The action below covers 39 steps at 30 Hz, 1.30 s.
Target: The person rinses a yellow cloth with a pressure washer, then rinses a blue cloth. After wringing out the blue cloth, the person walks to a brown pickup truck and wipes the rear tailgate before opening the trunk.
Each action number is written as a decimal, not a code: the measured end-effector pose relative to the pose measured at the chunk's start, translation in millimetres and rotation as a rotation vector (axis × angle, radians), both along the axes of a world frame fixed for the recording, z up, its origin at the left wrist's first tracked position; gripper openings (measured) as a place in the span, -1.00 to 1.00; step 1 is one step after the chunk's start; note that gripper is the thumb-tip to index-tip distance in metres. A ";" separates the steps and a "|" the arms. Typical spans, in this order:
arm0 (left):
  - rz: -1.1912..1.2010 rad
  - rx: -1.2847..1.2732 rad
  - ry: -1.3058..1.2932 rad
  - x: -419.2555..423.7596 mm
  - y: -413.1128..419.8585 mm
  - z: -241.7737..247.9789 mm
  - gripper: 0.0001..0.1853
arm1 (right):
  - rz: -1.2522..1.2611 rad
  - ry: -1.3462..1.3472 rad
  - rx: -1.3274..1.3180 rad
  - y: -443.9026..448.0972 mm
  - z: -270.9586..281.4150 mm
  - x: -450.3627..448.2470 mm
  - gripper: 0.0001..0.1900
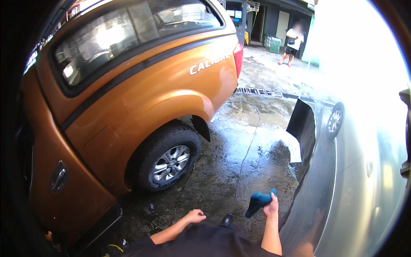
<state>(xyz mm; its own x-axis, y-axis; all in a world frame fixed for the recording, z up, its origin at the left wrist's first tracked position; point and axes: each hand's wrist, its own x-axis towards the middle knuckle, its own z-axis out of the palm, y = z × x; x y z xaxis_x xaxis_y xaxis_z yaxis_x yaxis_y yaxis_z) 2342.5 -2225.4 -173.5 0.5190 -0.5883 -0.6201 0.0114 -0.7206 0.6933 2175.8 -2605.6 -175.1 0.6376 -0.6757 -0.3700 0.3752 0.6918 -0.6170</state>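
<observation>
My right hand (272, 207) grips a blue-green cloth (257, 202), which hangs out to the left of the fingers over the wet floor. Near my waist is my left hand (195, 216), its fingers curled, touching neither vehicle; whether anything small is inside it cannot be told. An orange pickup with a canopy (154, 93) fills the left side, its rear wheel (171, 163) ahead of my left hand. Close along my right side stands a shiny silver vehicle (356, 180), partly washed out by glare.
A thin hose or cable (245, 154) runs along the wet concrete floor (218, 170). Farther off, a drain grate (260, 92) crosses the ground. A person (293, 41) stands near a green crate (272, 44) at the back. A dark flap (301, 123) juts out beside the silver vehicle.
</observation>
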 end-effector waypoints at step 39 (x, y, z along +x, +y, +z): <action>0.442 -0.871 0.510 673.6 -905.9 123.3 -0.45 | 0.467 0.156 -0.431 -754.9 122.1 695.8 -0.82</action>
<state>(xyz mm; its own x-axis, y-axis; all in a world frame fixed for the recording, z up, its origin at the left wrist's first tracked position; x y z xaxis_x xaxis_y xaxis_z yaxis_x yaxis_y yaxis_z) 3016.2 -3131.3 -50.2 0.5923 -0.7536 -0.2849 0.5776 0.1507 0.8023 2871.6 -3360.5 -53.0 0.8606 -0.4494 -0.2395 -0.0211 0.4385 -0.8985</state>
